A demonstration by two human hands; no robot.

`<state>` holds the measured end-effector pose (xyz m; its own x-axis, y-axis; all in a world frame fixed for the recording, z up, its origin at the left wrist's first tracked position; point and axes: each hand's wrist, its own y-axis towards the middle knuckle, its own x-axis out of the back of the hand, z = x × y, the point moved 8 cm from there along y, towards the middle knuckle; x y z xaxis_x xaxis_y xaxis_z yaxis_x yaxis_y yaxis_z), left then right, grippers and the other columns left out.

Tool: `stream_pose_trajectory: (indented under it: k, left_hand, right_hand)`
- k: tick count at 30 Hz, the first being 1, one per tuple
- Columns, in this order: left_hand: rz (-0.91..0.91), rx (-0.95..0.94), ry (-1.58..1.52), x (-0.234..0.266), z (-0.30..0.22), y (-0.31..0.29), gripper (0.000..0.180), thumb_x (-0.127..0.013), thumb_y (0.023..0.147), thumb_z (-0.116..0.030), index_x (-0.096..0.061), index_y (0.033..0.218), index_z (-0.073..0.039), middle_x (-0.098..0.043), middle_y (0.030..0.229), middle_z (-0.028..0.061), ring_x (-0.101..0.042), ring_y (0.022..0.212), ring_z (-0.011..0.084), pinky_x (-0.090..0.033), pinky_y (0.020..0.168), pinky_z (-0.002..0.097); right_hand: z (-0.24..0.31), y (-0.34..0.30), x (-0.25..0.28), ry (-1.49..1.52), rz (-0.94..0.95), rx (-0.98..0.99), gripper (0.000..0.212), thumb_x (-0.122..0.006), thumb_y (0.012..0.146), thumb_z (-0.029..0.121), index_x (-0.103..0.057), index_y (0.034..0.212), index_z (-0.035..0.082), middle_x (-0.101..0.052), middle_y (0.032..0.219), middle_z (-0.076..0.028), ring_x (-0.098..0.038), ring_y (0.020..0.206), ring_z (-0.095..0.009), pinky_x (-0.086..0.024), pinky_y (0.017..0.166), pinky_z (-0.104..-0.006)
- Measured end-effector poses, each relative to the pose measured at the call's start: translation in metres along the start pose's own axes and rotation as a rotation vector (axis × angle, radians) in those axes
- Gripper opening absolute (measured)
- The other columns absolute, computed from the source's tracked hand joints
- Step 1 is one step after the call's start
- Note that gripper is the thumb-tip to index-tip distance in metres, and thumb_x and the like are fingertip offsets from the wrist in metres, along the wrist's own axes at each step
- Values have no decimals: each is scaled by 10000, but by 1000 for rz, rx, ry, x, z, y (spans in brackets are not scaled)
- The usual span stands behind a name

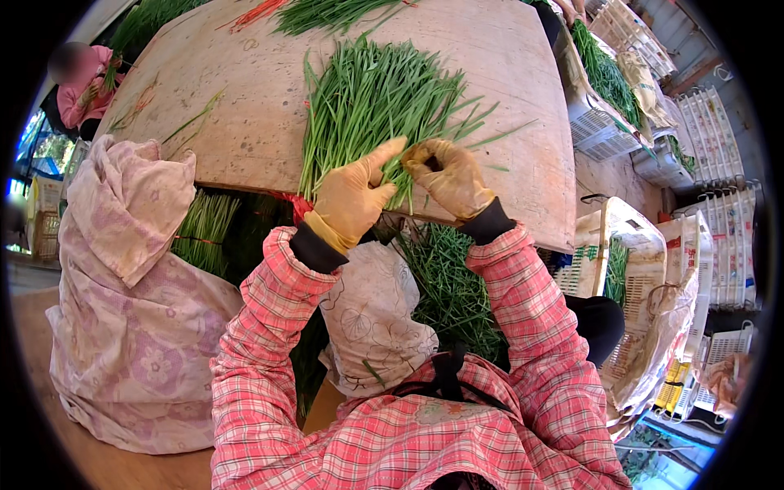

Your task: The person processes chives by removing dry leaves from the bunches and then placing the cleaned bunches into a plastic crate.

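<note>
A loose pile of green garlic chives (371, 98) lies on the wooden table in front of me, stems toward me. Yellowed work gloves cover both hands. My left hand (351, 196) is over the stem ends at the table's near edge, its forefinger and thumb stretched apart, with nothing seen between them. Beside it, at the pile's right edge, my right hand (451, 175) has its thumb and fingertips pinched together in a ring. Anything in that pinch is too small to make out. A few loose blades (506, 135) stick out to the right of the pile.
More chives (327, 15) and red ties (255, 15) lie at the table's far edge. Cut greens (457, 286) fill the space below my hands. A flowered cloth (155, 343) drapes at left; white crates (637, 237) stand at right. Another person (86, 86) sits far left.
</note>
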<state>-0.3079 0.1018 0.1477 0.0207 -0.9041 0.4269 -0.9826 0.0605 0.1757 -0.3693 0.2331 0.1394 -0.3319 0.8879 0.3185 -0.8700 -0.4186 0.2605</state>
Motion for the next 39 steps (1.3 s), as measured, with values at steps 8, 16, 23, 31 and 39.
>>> stream_pose_trajectory:
  k: [8,16,23,31,39]
  left_hand:
    - [-254,-119,226,8,7,-20,253,-588,826,-27,-651,1071,-36,-678,856,94,-644,757,165,-501,665,270]
    - [-326,-176,573,1,-4,-31,248,-618,808,-94,-652,1053,-110,-647,829,95,-627,709,260,-507,615,321]
    - [-318,-173,845,-13,8,-34,275,-630,804,-169,-628,1078,-151,-594,730,71,-594,610,253,-471,525,348]
    - [-332,-124,846,0,-20,-57,395,-670,776,-196,-615,1167,-181,-594,692,66,-589,564,216,-465,511,341]
    - [-567,213,53,44,64,-56,361,-625,772,43,-598,1122,-41,-615,763,17,-566,623,88,-478,596,234]
  right_hand:
    - [8,-2,16,-695,-203,89,152,-597,750,150,-560,702,11,-607,714,-166,-597,659,-327,-465,583,-391]
    - [-19,-89,115,-783,-305,-182,107,-602,755,114,-583,703,22,-588,692,-178,-584,648,-358,-459,595,-418]
    - [-48,-176,176,-1148,-341,-350,77,-627,753,124,-639,723,54,-602,646,-146,-600,617,-337,-474,586,-430]
    - [21,-88,70,-549,-27,-177,178,-655,764,200,-684,866,57,-627,712,-154,-612,626,-293,-480,592,-365]
    - [44,5,-65,-742,63,120,245,-653,759,257,-650,932,83,-602,826,-119,-615,730,-295,-483,631,-394]
